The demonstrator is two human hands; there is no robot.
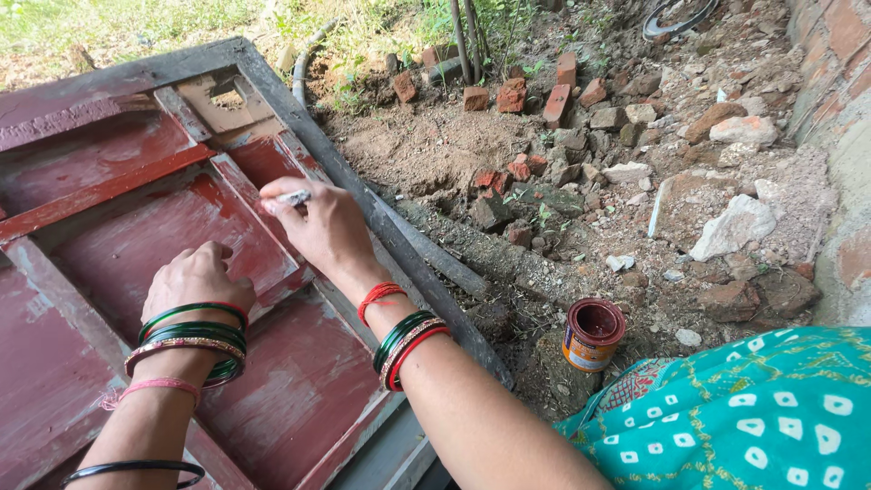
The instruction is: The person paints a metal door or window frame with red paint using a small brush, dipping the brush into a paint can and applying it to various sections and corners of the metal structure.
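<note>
Red door (272, 390): right hand (328, 231) pinching brush (292, 197).

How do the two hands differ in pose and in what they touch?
The right hand is raised, pinching a small pale tool near the door's rail; the left hand holds nothing and rests knuckles-up on a red panel. The right hand is farther from the camera, the left hand nearer. Both wrists wear green and red bangles.

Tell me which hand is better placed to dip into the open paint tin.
Right, probably. The right hand already grips the brush handle, and the paint tin sits on the ground on that side. The left hand rests flat on the red door panel, farther away.
</note>
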